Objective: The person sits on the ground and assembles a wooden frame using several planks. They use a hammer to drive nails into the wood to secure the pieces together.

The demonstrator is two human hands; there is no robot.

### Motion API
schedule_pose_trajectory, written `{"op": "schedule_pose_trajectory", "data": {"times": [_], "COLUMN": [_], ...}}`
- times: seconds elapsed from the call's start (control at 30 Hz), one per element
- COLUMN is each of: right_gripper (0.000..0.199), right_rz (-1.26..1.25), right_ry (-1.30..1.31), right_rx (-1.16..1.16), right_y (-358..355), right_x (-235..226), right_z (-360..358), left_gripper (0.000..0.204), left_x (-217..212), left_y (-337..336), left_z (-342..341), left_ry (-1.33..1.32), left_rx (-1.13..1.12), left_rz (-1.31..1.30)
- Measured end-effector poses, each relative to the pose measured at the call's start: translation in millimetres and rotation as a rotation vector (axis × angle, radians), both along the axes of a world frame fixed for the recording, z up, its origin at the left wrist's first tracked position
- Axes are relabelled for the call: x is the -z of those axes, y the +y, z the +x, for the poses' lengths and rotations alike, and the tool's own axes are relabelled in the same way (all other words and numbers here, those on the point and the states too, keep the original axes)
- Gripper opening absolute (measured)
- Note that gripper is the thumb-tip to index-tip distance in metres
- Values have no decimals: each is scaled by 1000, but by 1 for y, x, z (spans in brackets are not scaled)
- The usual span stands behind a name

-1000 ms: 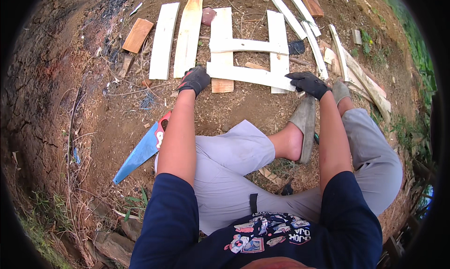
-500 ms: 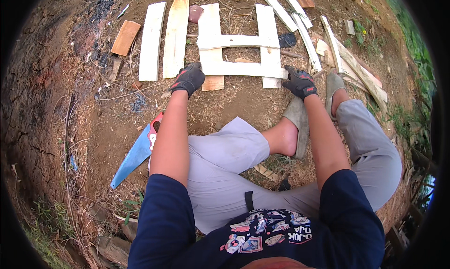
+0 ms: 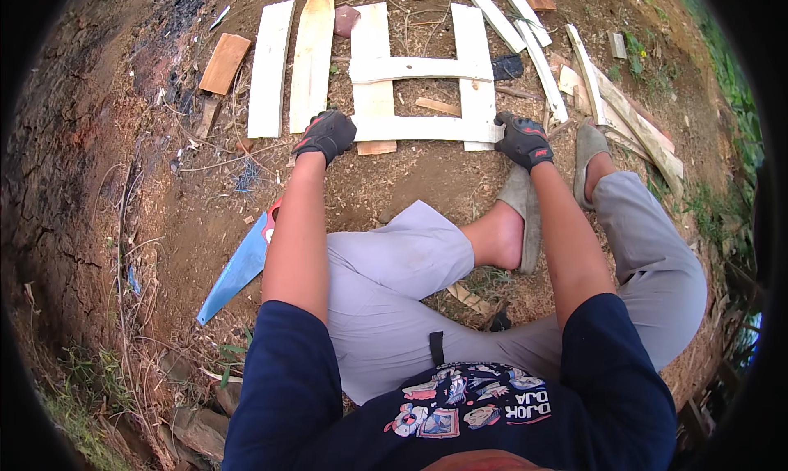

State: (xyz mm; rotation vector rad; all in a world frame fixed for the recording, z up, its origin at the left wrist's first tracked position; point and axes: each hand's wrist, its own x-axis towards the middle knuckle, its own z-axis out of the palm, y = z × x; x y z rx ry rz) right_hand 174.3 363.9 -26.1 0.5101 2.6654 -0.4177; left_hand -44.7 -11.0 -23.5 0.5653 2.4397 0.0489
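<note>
On brown soil (image 3: pixel 371 188), left hand (image 3: pixel 326 134) and right hand (image 3: pixel 524 142) fingers (image 3: pixel 507 121) hold a slat (image 3: pixel 427 129) by its ends

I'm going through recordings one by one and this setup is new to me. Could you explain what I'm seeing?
There is no machine: a person is working by hand, in dark gloves. The single view comes from a wide fisheye camera on their head, looking down, so straight edges bend near the rim. On the ground lie two pale boards, with an upper crosspiece and a lower crosspiece across them. The left hand is at the lower one's left end, the right hand at its right; how firmly they grip cannot be seen. Two more planks lie further left, a blue-bladed saw nearer the person, and narrow wood strips toward the upper right.
</note>
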Motion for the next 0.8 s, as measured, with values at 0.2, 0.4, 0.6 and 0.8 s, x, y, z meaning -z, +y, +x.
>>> {"op": "schedule_pose_trajectory", "data": {"times": [0.2,0.4,0.6,0.8], "right_gripper": [51,53,52,52], "right_rz": [12,-8,-21,-19], "right_ry": [-2,2,-11,-2], "right_rx": [-25,-10,3,4], "right_y": [-1,4,5,2], "right_x": [2,2,0,-2], "right_z": [-2,1,2,0], "left_gripper": [31,22,31,36], "left_x": [-3,-16,-19,-8], "left_y": [-7,4,8,-1], "left_z": [2,8,8,1], "left_ry": [-30,-106,-120,-50], "left_rx": [177,-22,51,234], "left_rz": [-38,-37,-36,-84]}}
